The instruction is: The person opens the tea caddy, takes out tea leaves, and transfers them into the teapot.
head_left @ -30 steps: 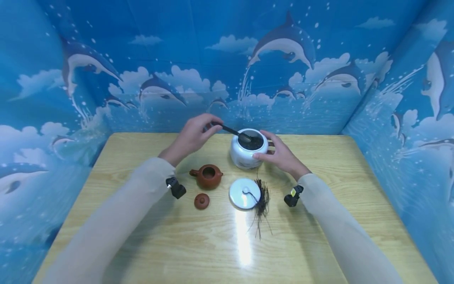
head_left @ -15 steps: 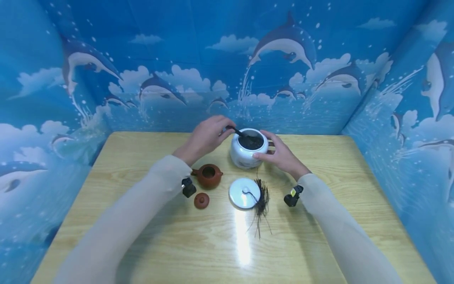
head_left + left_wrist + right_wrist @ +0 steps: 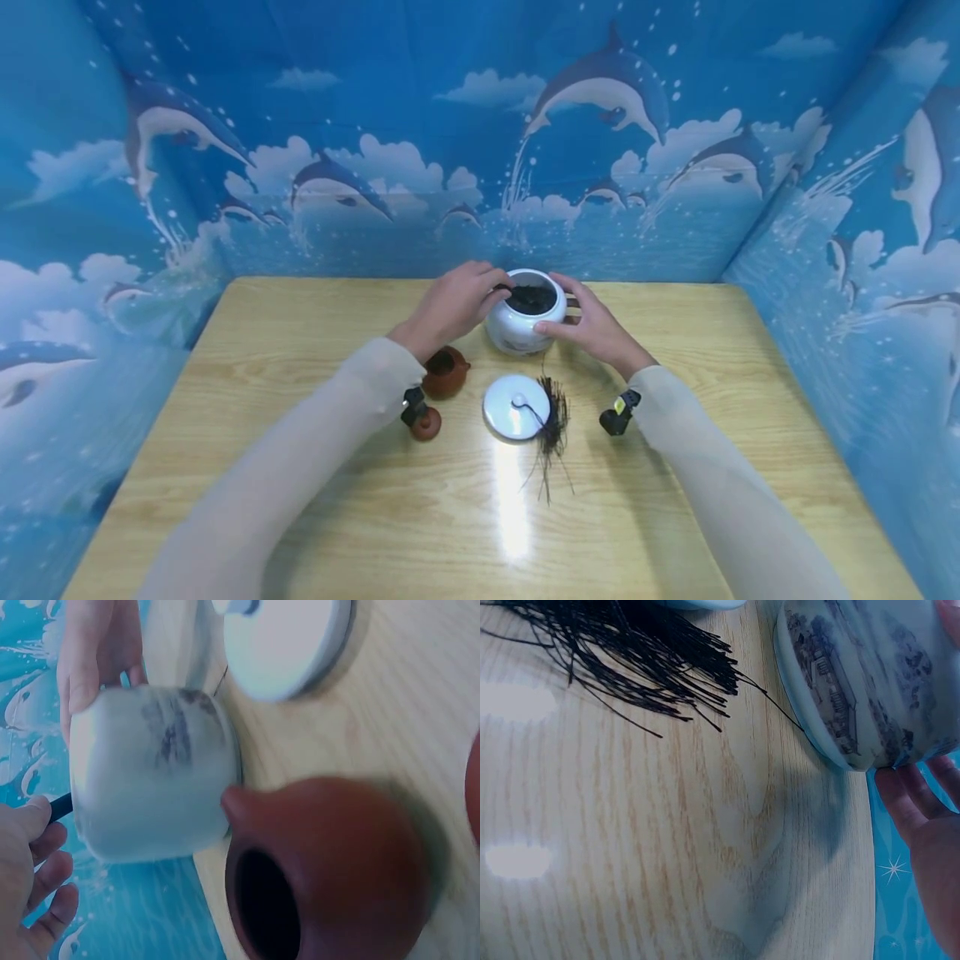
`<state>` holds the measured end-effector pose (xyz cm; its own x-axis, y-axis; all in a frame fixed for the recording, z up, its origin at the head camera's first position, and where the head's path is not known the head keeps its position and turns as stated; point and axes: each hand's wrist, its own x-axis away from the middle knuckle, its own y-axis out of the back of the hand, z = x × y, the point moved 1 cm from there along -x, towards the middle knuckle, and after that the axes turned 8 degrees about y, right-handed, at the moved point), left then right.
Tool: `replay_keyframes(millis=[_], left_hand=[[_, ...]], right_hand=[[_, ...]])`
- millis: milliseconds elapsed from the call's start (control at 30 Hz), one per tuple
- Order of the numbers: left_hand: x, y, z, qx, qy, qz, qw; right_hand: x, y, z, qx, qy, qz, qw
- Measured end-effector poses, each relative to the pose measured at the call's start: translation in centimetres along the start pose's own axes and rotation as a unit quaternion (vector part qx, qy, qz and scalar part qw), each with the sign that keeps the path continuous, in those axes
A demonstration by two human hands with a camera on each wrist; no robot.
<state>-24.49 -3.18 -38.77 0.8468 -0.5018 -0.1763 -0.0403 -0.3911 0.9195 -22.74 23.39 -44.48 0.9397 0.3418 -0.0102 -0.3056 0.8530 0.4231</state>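
Observation:
A white porcelain jar (image 3: 516, 337) with a painted grey scene stands upright near the table's back edge. Dark loose tea leaves (image 3: 536, 298) lie inside it. My left hand (image 3: 459, 307) pinches the thin handle of a black spoon (image 3: 61, 808) at the jar's left rim; its bowl end is down in the jar, mostly hidden. My right hand (image 3: 588, 327) grips the jar from the right, thumb in front and fingers behind. Under my left forearm sits a brown clay teapot (image 3: 447, 379) without its lid, its handle hidden by the sleeve.
The small brown teapot lid (image 3: 427, 425) lies in front of the teapot, partly behind the wrist camera. Nearer the middle rests the white jar lid (image 3: 510, 407), with a dark tassel (image 3: 555, 417) spread beside it. A blue dolphin-print curtain (image 3: 480, 150) rises behind the table.
My left hand has moved right and toward me, bringing the spoon from over the jar's mouth down into it. The right hand keeps its grip on the jar.

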Motion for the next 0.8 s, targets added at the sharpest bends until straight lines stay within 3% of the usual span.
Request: replay_keyframes(millis=[167, 300, 467, 633, 800], left_hand=[[0.0, -0.4, -0.3, 0.054, 0.034, 0.016, 0.9979], [0.1, -0.7, -0.1, 0.117, 0.085, 0.03, 0.989], [0.3, -0.8, 0.3, 0.188, 0.146, 0.03, 0.9709], [0.6, -0.3, 1.1, 0.246, 0.2, 0.035, 0.9478], [1.2, 0.5, 2.0, 0.293, 0.225, 0.038, 0.9285]], right_hand=[[0.0, 0.0, 0.0, 0.001, 0.004, -0.002, 1.0], [0.0, 0.0, 0.0, 0.001, 0.002, -0.002, 1.0], [-0.1, 0.0, -0.1, 0.001, 0.0, -0.004, 1.0], [-0.1, 0.1, -0.2, 0.002, 0.0, -0.004, 1.0], [-0.1, 0.0, -0.3, 0.001, -0.001, -0.005, 1.0]])
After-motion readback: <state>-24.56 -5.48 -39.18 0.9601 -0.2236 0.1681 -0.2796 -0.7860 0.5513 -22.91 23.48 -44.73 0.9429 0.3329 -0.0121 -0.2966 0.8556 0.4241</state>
